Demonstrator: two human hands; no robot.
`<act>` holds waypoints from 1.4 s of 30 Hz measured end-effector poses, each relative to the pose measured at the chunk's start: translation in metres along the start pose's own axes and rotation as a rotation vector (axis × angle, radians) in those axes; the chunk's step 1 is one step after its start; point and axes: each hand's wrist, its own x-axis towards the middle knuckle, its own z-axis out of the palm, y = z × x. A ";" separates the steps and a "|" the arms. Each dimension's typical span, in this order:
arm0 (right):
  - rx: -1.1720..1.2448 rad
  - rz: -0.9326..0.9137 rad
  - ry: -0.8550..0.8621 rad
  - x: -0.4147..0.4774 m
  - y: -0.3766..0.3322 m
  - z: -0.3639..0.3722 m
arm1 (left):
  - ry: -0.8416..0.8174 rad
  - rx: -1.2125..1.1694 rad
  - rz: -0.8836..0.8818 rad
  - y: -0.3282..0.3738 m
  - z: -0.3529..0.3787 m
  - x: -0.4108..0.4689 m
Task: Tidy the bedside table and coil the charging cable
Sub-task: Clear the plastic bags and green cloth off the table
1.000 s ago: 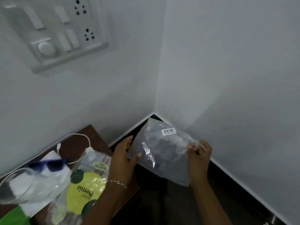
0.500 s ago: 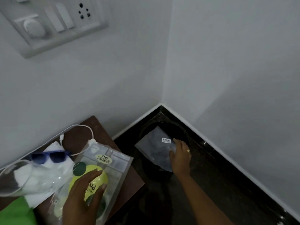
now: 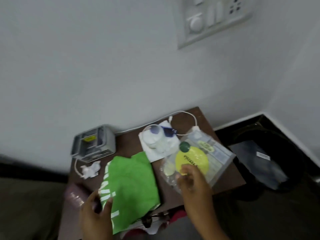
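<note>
Little is tidied: tabletop (image 3: 230, 181) cluttered, charging cable (image 3: 194, 118) uncoiled (upper centre); left hand (image 3: 97, 213) pinches green bag (image 3: 131, 181), right hand (image 3: 192, 181) spread over packet (image 3: 199, 161).

No legible text; packet (image 3: 192, 161) lettering blurred.

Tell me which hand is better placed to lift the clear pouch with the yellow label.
Right. The right hand already rests on the clear pouch; the left hand is at the green bag.
</note>
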 end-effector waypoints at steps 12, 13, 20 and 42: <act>-0.166 0.306 -0.215 -0.009 0.002 0.098 | -0.169 -0.525 -0.458 -0.047 0.010 0.017; -0.151 0.292 -0.219 -0.010 0.000 0.096 | -0.189 -0.521 -0.432 -0.043 0.006 0.015; 0.118 0.189 -0.242 -0.044 -0.029 0.057 | -0.159 -0.578 -0.381 -0.008 -0.047 -0.020; 0.241 0.114 0.898 0.071 0.095 -0.228 | -0.855 -0.567 0.153 0.222 0.216 -0.145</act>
